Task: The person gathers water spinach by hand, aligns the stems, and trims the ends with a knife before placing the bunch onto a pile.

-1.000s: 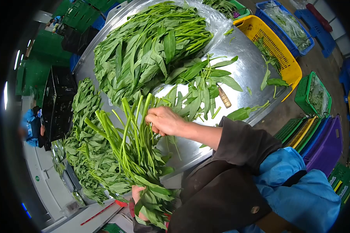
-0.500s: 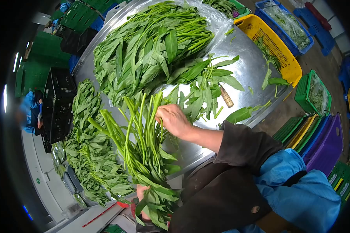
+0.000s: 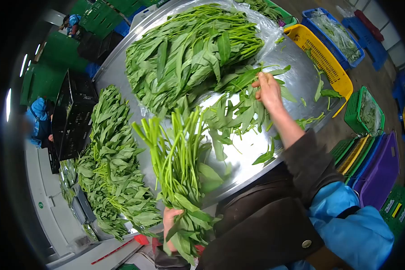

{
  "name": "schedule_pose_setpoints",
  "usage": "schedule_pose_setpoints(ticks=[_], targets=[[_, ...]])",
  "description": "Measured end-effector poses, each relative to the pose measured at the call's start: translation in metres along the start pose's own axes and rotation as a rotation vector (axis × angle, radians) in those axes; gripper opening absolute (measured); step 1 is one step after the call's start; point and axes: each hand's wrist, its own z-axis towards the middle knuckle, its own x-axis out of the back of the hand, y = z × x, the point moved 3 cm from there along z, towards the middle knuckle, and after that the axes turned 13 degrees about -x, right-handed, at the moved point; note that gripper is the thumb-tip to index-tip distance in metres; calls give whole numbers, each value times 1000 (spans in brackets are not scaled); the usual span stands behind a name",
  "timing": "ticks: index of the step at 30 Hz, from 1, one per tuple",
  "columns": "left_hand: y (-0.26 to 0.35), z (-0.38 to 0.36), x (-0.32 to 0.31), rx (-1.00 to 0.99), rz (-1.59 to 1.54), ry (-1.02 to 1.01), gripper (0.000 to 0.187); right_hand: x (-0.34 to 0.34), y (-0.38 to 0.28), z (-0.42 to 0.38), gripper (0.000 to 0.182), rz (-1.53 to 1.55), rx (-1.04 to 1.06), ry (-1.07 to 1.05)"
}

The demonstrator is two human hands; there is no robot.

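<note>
A bunch of long green stems [image 3: 177, 153] stands cut ends up over the near side of the metal table [image 3: 238, 177]. Wrapped round its leafy lower part is my left hand [image 3: 170, 220], partly covered by leaves. My right hand [image 3: 267, 90] is over the loose leaves [image 3: 238, 112] at the table's middle right, its fingers bent together; what they hold, if anything, is too small to make out. A large heap of leafy greens [image 3: 189, 54] lies at the far side. Another long row of greens [image 3: 117, 166] runs along the left.
A yellow crate [image 3: 321, 54] touches the table's right edge. Beyond it are a blue crate [image 3: 335, 36], a green crate [image 3: 365, 110] and a purple crate [image 3: 382, 171]. Black crates [image 3: 76, 114] stand at the left, beside a person in blue [image 3: 39, 117]. Clear plastic [image 3: 267, 36] lies behind the heap.
My right hand has let go of the stems and moved right and away, to the loose leaves. My left hand still holds the bunch. The view has shifted slightly.
</note>
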Motion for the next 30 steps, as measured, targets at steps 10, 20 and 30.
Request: schedule_pose_setpoints(ticks=[10,20,30], targets=[[49,-9,14,-167,360,10,66,-70,2,-138,33,-167,41,-906],[55,-30,63,-323,33,133,59,-167,124,-213,46,-855,1389,-832],[48,-70,47,-493,-40,288,57,-61,32,-55,21,-1398,884,-447]])
